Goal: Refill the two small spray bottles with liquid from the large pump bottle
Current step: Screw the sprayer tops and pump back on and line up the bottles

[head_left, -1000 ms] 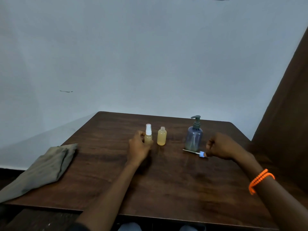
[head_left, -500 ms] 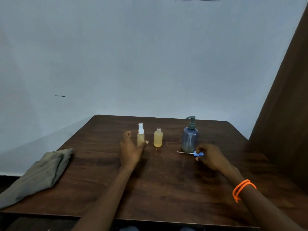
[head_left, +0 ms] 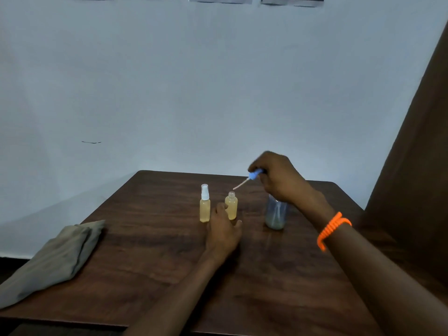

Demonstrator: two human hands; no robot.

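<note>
My left hand [head_left: 224, 230] lies nearest me on the table [head_left: 150, 263], fingers loosely spread, fingertips at the foot of the open bottle [head_left: 231, 206]; whether they truly touch it I cannot tell. That bottle stands upright, uncapped and nearly full of yellow liquid. Just to its left stands the capped bottle [head_left: 205, 203], its white sprayer on, also well filled. Off to my left a folded cloth [head_left: 52, 259] hangs over the table's edge. Farther back, my right hand [head_left: 278, 177] is raised above the table and pinches the blue spray head [head_left: 254, 175] by its cap, dip tube slanting down toward the open neck, its tip just short of the mouth. Under that wrist sits the pump bottle [head_left: 276, 214], partly hidden. I judge I am recapping the second bottle; next I must steady it, thread the tube straight into the neck and screw the head down without tipping it
</note>
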